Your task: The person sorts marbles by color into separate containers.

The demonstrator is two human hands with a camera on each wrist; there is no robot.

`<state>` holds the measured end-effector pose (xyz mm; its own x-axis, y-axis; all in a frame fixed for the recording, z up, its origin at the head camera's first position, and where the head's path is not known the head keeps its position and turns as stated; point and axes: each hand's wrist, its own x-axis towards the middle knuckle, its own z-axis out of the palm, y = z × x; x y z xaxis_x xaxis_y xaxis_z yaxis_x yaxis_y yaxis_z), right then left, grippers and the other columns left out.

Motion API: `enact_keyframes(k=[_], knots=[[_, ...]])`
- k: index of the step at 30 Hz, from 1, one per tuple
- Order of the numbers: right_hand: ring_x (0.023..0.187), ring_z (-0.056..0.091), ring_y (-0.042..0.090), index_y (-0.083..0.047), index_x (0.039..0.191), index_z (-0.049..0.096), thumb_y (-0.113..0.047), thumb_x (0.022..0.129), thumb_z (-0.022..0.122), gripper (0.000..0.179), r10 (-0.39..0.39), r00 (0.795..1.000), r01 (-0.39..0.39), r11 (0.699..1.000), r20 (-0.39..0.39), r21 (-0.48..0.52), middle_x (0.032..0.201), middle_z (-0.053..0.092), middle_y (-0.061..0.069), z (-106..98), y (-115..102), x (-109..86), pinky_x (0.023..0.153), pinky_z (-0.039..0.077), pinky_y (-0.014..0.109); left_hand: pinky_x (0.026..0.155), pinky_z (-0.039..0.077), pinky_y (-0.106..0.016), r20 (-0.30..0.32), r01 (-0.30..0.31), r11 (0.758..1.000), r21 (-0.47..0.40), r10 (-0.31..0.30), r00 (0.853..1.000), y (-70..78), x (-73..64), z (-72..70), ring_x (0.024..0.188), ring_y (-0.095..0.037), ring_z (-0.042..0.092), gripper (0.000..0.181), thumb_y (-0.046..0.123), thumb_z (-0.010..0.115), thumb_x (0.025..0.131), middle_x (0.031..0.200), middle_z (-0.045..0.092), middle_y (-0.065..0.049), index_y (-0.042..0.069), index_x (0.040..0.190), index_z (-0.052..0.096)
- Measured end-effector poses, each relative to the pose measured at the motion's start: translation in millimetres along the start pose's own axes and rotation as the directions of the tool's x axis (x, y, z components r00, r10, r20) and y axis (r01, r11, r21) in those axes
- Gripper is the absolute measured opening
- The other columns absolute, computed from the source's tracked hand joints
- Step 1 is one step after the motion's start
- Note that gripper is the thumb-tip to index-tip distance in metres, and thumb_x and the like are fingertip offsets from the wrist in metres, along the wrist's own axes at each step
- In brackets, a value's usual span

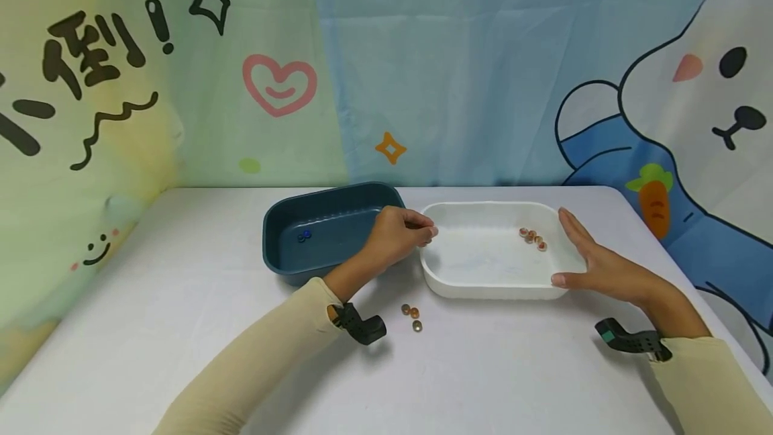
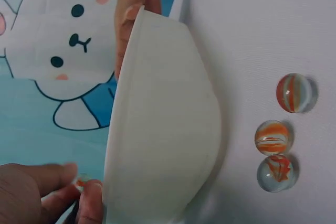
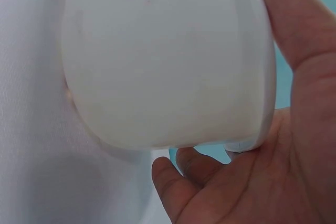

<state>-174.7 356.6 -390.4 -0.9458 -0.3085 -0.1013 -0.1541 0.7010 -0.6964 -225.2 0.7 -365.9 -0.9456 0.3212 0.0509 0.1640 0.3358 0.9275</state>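
Observation:
My left hand point(image 1: 400, 237) is at the left rim of a white plastic tub point(image 1: 483, 293). Between its thumb and fingertips it pinches a clear glass marble point(image 2: 80, 183) with an orange streak. My right hand point(image 1: 610, 274) holds the tub's right end, thumb over the near rim and fingers spread along the side; in the right wrist view the palm point(image 3: 247, 192) lies against the rim. Several orange-swirled marbles point(image 1: 532, 237) lie inside the tub toward its right. On the table in front, three more marbles point(image 2: 293, 93) lie close together.
A dark blue tub point(image 1: 279, 262) stands left of the white one, behind my left wrist, with blue marbles point(image 1: 304, 236) in it. Both tubs stand on a white-covered table point(image 1: 199, 274). A printed cloth backdrop point(image 1: 453, 86) hangs behind the table.

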Motion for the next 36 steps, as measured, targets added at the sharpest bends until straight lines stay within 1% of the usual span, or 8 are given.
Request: enact_keyframes(k=[5,12,19,24,27,30,32,36], knots=[[0.141,-0.014,0.047,-0.026,0.153,-0.017,-0.031,0.081,0.077,0.118,0.003,1.0,-0.003,1.0,-0.001,-0.005,0.158,-0.026,0.003,0,-1,0.7,0.087,0.019,0.08,0.067,0.054,-0.027,0.011,0.007,1.0,-0.003,-0.007,1.0,0.0,-0.3,-2.3,0.074,-0.014,0.067,0.021,0.019,0.076,0.087,0.083,0.071,-0.004,0.002,0.099,0.074],[0.141,-0.015,0.047,-0.029,0.153,-0.017,-0.031,0.081,0.077,0.118,0.005,1.0,-0.005,1.0,0.003,-0.01,0.157,-0.026,0.003,1,-1,0.7,0.086,0.02,0.079,0.068,0.054,-0.027,0.013,0.011,1.0,0.013,-0.011,1.0,0.8,-1.4,-3.0,0.076,-0.014,0.067,0.015,0.014,0.074,0.088,0.083,0.071,-0.004,0.002,0.097,0.075],[0.141,-0.015,0.046,-0.03,0.152,-0.018,-0.033,0.081,0.077,0.118,0.005,1.0,-0.005,1.0,0.005,-0.006,0.157,-0.026,0.002,0,-2,0.1,0.087,0.019,0.079,0.069,0.055,-0.028,0.015,-0.007,1.0,-0.02,0.008,1.0,0.7,-2.7,-3.1,0.075,-0.014,0.068,0.013,0.01,0.069,0.091,0.08,0.071,-0.006,0.0,0.096,0.074],[0.141,-0.015,0.047,-0.03,0.152,-0.018,-0.033,0.082,0.076,0.118,0.009,1.0,-0.009,1.0,0.009,0.001,0.157,-0.027,0.002,-1,-3,-1.1,0.087,0.018,0.08,0.074,0.056,-0.034,-0.014,-0.03,0.997,-0.072,0.029,0.999,-3.3,-5.1,-3.7,0.076,-0.014,0.069,0.013,0.009,0.067,0.092,0.083,0.071,-0.007,-0.002,0.096,0.074],[0.141,-0.015,0.047,-0.03,0.152,-0.018,-0.032,0.082,0.076,0.117,0.004,1.0,-0.004,1.0,0.007,-0.003,0.158,-0.027,0.002,-2,-3,-1.2,0.087,0.019,0.079,0.077,0.056,-0.035,-0.032,-0.039,0.992,-0.118,0.035,0.999,-4.4,-9.8,-4.2,0.078,-0.015,0.07,0.012,0.006,0.066,0.092,0.085,0.072,-0.008,-0.003,0.096,0.074],[0.141,-0.015,0.047,-0.031,0.152,-0.017,-0.031,0.082,0.076,0.117,0.009,1.0,-0.009,1.0,0.011,0.009,0.157,-0.027,0.002,-2,-3,-1.2,0.087,0.017,0.08,0.077,0.056,-0.031,-0.031,-0.045,0.987,-0.152,0.041,0.999,-4.4,-16.5,-3.9,0.078,-0.016,0.071,0.011,0.004,0.066,0.091,0.086,0.073,-0.009,-0.002,0.095,0.074],[0.141,-0.016,0.046,-0.03,0.152,-0.017,-0.03,0.082,0.077,0.117,0.012,1.0,-0.013,1.0,0.015,0.022,0.157,-0.027,0.002,-2,-2,-0.9,0.088,0.016,0.08,0.076,0.055,-0.028,-0.022,-0.065,0.986,-0.151,0.063,0.998,-2.8,-22.0,-3.9,0.078,-0.016,0.071,0.011,0.003,0.066,0.091,0.086,0.072,-0.008,-0.002,0.094,0.075],[0.141,-0.016,0.046,-0.03,0.153,-0.016,-0.029,0.082,0.077,0.117,0.004,1.0,-0.004,1.0,0.014,0.019,0.158,-0.026,0.002,-1,0,0.6,0.088,0.017,0.08,0.071,0.055,-0.026,-0.005,-0.136,0.986,-0.1,0.136,0.991,-1.2,-32.8,-4.8,0.075,-0.014,0.07,0.01,0.006,0.068,0.09,0.084,0.072,-0.005,-0.001,0.091,0.075]])
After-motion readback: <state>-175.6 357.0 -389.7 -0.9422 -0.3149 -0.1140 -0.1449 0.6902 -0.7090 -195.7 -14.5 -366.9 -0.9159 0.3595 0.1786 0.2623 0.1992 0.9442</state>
